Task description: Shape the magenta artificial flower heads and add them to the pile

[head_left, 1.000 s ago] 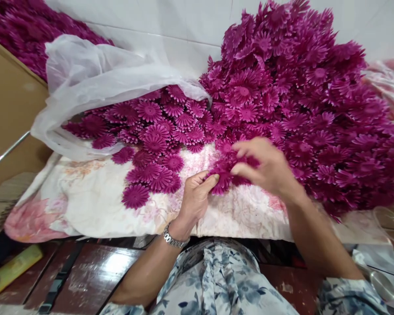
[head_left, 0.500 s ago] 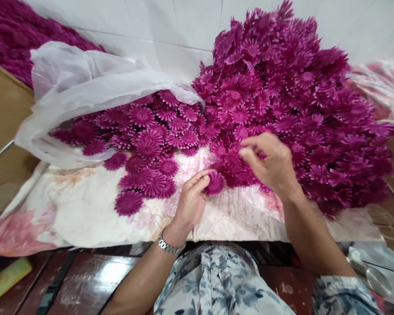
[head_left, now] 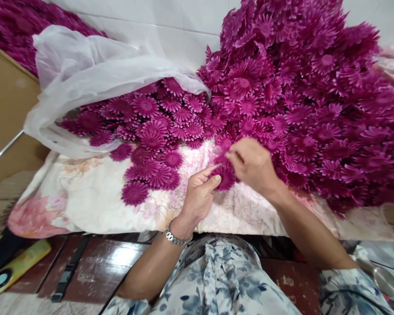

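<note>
My left hand [head_left: 199, 197], a metal-band watch on its wrist, pinches a magenta artificial flower [head_left: 227, 180] between thumb and fingers. The thumb lies over the petals, low above the cloth. Close by, on the flower's upper right, my right hand [head_left: 253, 165] has its thumb and fingertips pressed together. Whether something small is in that pinch, I cannot make out. Behind both hands rises a big heap of the same magenta flowers [head_left: 315, 109]. Further left, more flower heads [head_left: 151, 140] spill from a white plastic bag [head_left: 118, 78], with a loose flower [head_left: 135, 193] at the near end.
A floral cloth [head_left: 95, 205] covers the work surface. A cardboard box [head_left: 11, 109] stands at the left, with more magenta flowers [head_left: 9, 26] behind it. White tiles [head_left: 157, 17] back the surface. Below are a black strap with a buckle [head_left: 67, 275] and a metal cup [head_left: 385, 280].
My right hand has come left and slightly down from the heap to the flower in my left hand. The left thumb now lies over the petals. The view has shifted a little.
</note>
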Tool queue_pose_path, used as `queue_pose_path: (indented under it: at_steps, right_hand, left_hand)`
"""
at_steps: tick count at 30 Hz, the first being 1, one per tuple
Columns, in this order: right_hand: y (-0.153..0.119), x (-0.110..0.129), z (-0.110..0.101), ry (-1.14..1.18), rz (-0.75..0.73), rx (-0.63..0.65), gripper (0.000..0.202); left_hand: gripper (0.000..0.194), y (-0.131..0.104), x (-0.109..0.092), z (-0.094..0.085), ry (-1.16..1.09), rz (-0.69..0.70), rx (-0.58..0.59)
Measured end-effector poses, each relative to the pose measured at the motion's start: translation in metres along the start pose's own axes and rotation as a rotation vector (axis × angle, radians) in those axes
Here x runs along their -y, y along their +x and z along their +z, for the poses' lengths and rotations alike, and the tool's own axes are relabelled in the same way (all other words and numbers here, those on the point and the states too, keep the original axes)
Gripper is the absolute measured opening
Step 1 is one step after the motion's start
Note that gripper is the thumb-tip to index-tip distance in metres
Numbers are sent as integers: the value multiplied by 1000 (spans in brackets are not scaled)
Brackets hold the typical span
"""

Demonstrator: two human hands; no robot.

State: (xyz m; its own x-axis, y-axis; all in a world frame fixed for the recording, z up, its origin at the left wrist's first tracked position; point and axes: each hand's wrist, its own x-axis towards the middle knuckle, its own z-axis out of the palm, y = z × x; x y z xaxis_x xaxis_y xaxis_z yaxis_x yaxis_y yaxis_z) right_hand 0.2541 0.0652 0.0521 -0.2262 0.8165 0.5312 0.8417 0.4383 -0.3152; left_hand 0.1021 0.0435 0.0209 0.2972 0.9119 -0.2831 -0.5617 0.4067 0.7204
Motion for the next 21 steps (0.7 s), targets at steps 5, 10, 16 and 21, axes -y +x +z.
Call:
queue_pose_path:
  at_steps: [5, 10, 16, 21]
  right_hand:
    - [25, -18, -20, -218, 146, -179, 21]
    - [8, 4, -7, 128, -74, 192, 14]
    - [-5, 11, 18, 288, -66, 268, 13]
    - [11, -13, 4, -31, 48, -47, 17]
  left_hand:
    - [27, -1, -4, 1, -46, -18, -23]
    - [20, 4, -4, 0, -72, 14, -22]
    - [22, 8, 1, -3, 14, 29, -31]
    - [28, 7, 0, -2, 8, 60, -11]
